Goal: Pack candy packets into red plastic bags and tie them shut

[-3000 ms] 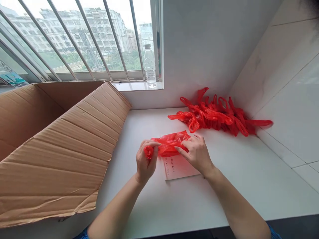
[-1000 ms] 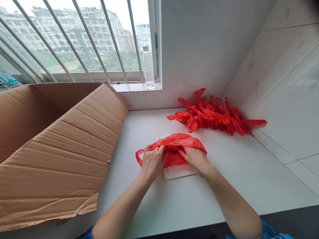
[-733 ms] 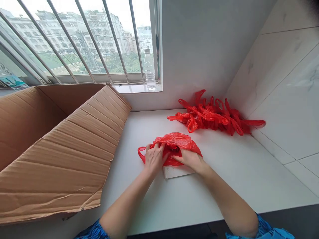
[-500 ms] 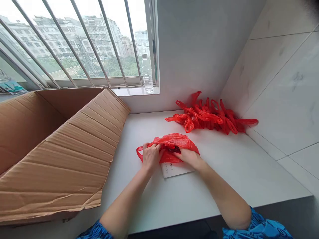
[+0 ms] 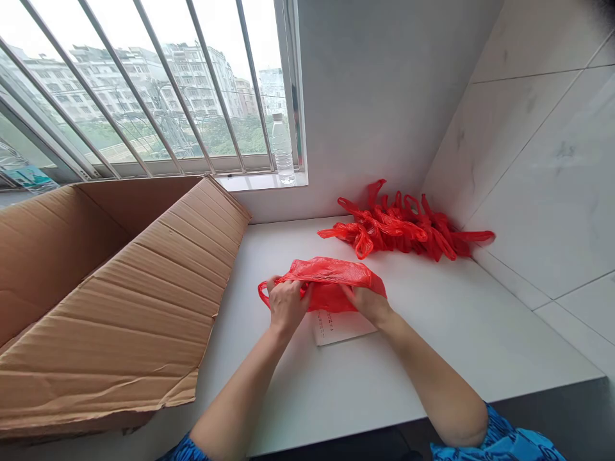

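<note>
A red plastic bag (image 5: 331,270) lies over a white printed sheet or booklet (image 5: 343,330) on the white counter. With closed fingers, my left hand (image 5: 287,304) grips the bag's mouth near its left handle loop. My right hand (image 5: 369,306) reaches into the opening from the right; its fingertips are hidden inside the red plastic. I cannot tell whether that hand holds anything there.
A large open cardboard box (image 5: 144,307) takes up the left side. Several red plastic bags (image 5: 398,224) lie heaped at the back right against the tiled wall (image 5: 548,166). A clear bottle (image 5: 283,150) stands on the sill by the barred window.
The bag's upper edge is stretched more across between my hands, and its dark inner folds no longer show. My left hand has shifted slightly left. The view has tilted a little.
</note>
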Demonstrator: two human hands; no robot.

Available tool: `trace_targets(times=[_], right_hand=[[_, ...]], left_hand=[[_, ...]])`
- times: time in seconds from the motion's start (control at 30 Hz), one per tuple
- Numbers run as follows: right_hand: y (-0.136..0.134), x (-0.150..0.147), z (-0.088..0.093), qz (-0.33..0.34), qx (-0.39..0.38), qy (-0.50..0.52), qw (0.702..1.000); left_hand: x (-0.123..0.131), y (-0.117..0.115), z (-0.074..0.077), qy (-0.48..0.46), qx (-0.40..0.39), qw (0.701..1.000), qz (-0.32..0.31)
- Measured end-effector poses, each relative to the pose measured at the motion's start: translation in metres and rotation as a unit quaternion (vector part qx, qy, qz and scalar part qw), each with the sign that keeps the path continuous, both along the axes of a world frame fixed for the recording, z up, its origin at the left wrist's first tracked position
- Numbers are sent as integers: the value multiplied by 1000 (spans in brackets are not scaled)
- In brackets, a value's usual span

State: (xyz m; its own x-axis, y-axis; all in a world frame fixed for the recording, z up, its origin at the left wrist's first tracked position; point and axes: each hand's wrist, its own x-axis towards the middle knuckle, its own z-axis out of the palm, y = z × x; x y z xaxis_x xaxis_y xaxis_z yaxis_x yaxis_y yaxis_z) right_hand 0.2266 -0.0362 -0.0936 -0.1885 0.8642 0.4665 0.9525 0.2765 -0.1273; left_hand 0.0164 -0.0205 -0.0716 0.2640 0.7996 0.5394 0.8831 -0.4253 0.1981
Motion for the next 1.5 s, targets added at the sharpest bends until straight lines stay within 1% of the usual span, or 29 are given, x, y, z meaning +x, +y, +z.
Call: trace_targets(times=[0.07, 0.17, 0.23, 0.3, 0.37, 0.43, 0.47, 0.5, 0.57, 0.67, 0.7, 0.77, 0.83, 0.87, 0.93, 1.0, 1.07, 1.1, 1.17, 1.2, 1.27, 1.33, 1.4, 1.43, 1.47, 1.5], right_hand=[[0, 1, 5, 7, -9, 18, 1000], [-5, 0, 14, 14, -46, 120, 992], [-11, -3, 21, 10, -63, 189, 980], [-18, -7, 27, 8, -81, 235, 969], [-24, -9, 31, 11, -136, 296, 945], [-26, -9, 32, 18, -199, 367, 908], [-26, -8, 31, 22, -219, 396, 891], [-25, -7, 31, 29, -225, 415, 881], [-22, -6, 30, 48, -213, 441, 871], [-19, -5, 31, 85, -181, 473, 858], [-19, -6, 32, 100, -183, 477, 854], [-19, -8, 34, 129, -212, 461, 852], [-20, -10, 32, 145, -242, 433, 856], [-20, -11, 32, 146, -245, 424, 859], [-20, -13, 31, 137, -229, 415, 870], [-22, -14, 33, 131, -205, 395, 886], [-26, -14, 39, 146, -189, 359, 902], [-29, -14, 42, 157, -184, 343, 908], [-33, -14, 47, 165, -184, 334, 910], [-34, -14, 48, 157, -191, 342, 907], [-34, -13, 47, 103, -204, 373, 899], [-32, -12, 43, 19, -206, 393, 896], [-26, -8, 37, -71, -194, 385, 900], [-23, -6, 34, -105, -184, 376, 902], [-20, -4, 32, -126, -175, 368, 904], [-18, -2, 29, -131, -170, 367, 905]], left_hand=[[0, -4, 7, -30, 23, 999, 7], [-2, -8, 15, -38, 41, 998, 6], [-6, -7, 15, -26, 38, 999, 5], [-10, -4, 13, -20, 26, 999, 11], [-14, 0, 9, -13, 13, 1000, 22], [-17, 3, 7, 0, 5, 999, 33], [-17, 3, 7, 5, 1, 999, 34], [-17, 3, 8, 5, -2, 1000, 31], [-15, -1, 11, -6, -7, 1000, 10], [-8, -9, 17, -41, -9, 998, -42], [-5, -12, 18, -52, -12, 997, -60], [-1, -17, 20, -66, -25, 993, -96], [2, -20, 19, -73, -41, 988, -127], [3, -21, 19, -78, -49, 986, -141], [3, -21, 19, -102, -67, 981, -154], [2, -19, 19, -149, -85, 975, -138], [1, -16, 18, -201, -100, 968, -114], [1, -14, 17, -220, -105, 964, -104], [0, -12, 15, -237, -113, 960, -97], [-1, -11, 14, -236, -116, 960, -97], [-2, -10, 13, -221, -111, 964, -93], [-3, -11, 12, -187, -89, 974, -87], [-3, -12, 12, -139, -59, 985, -82], [-4, -13, 12, -114, -47, 989, -82], [-3, -13, 12, -91, -37, 992, -83], [-3, -14, 12, -69, -33, 993, -86]])
